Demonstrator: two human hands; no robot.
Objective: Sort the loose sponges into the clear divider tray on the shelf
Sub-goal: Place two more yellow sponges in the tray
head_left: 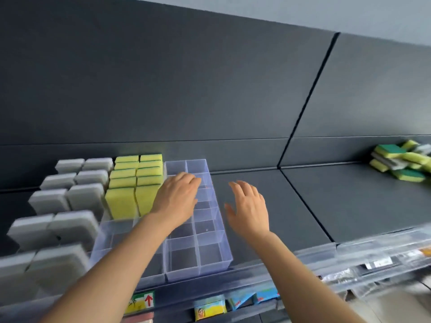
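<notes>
Grey sponges (70, 201) and yellow sponges (135, 183) stand in rows at your left. Your left hand (177, 199) is over the clear divider tray (210, 252), fingers bent down, tips hidden, so its grip cannot be told. Your right hand (249, 208) hovers just right of the tray, fingers spread wide, holding nothing. The loose sponges (405, 159) lie piled far right on the shelf (349, 201).

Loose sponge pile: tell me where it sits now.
In the head view, the loose sponge pile lies at the far right of the shelf, near the back panel, well right of the clear divider tray.
</notes>
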